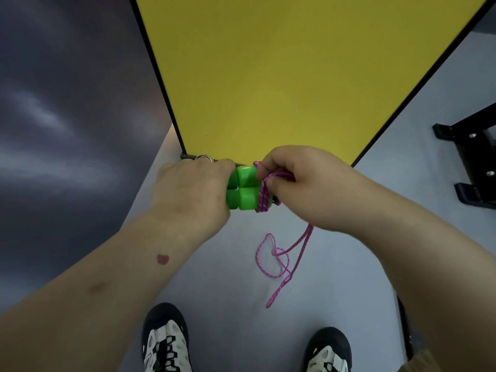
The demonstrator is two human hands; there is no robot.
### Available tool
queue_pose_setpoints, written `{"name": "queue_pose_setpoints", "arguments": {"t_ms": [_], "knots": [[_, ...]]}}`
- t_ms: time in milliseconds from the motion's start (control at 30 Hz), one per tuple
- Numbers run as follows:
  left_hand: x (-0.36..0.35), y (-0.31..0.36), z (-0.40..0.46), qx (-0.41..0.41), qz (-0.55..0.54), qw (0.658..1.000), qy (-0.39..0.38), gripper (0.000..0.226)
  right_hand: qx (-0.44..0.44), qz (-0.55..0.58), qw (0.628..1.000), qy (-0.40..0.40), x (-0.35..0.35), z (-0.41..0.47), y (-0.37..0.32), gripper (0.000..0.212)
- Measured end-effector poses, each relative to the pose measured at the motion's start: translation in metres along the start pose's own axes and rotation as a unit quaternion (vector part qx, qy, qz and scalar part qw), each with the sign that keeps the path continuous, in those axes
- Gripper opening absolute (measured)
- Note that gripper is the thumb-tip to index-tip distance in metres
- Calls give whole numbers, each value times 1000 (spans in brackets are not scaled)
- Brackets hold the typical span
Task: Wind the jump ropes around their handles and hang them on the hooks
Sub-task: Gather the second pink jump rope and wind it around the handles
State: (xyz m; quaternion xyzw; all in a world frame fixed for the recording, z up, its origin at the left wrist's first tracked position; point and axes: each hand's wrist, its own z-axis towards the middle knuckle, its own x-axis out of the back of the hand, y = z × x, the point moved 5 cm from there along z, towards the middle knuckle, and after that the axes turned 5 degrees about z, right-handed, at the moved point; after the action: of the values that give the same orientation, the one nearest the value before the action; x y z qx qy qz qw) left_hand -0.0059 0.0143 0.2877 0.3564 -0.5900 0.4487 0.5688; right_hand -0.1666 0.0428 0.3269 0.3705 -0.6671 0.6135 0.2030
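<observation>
Two bright green jump-rope handles lie side by side, held level in front of me. My left hand grips their left ends. A pink cord is wound in several turns around the handles' right part. My right hand pinches the cord at those turns, fingers curled round it. The loose rest of the cord hangs below my right hand in a loop, its end dangling above the floor. No hooks are in view.
A tall yellow panel with a dark frame stands straight ahead, its base just behind my hands. A metal ring sits at its lower left corner. A black metal stand is at the right. My two shoes are on the grey floor.
</observation>
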Motion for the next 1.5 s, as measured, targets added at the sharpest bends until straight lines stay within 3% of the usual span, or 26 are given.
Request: {"name": "queue_pose_setpoints", "arguments": {"t_ms": [167,500,733,900,1000,1300,1500], "knots": [[6,4,0,-41,-2,999,13,28,10,39,999,3,15,17,13,5],[17,12,-1,-88,-40,995,30,29,-40,204,978,12,12,41,46,13],[12,3,1,-54,-52,996,40,25,-87,10,996,-31,-44,31,66,17],[10,-1,2,-24,-46,997,54,31,-122,32,992,-22,-57,9,53,24],[14,-4,4,0,-36,997,75,32,-101,42,994,-30,-62,-7,39,33],[11,-7,2,13,-7,998,64,36,-37,-26,999,2,-41,-36,-6,24],[10,0,1,-7,-6,998,62,31,-65,167,983,47,-6,-28,-19,20]]}}
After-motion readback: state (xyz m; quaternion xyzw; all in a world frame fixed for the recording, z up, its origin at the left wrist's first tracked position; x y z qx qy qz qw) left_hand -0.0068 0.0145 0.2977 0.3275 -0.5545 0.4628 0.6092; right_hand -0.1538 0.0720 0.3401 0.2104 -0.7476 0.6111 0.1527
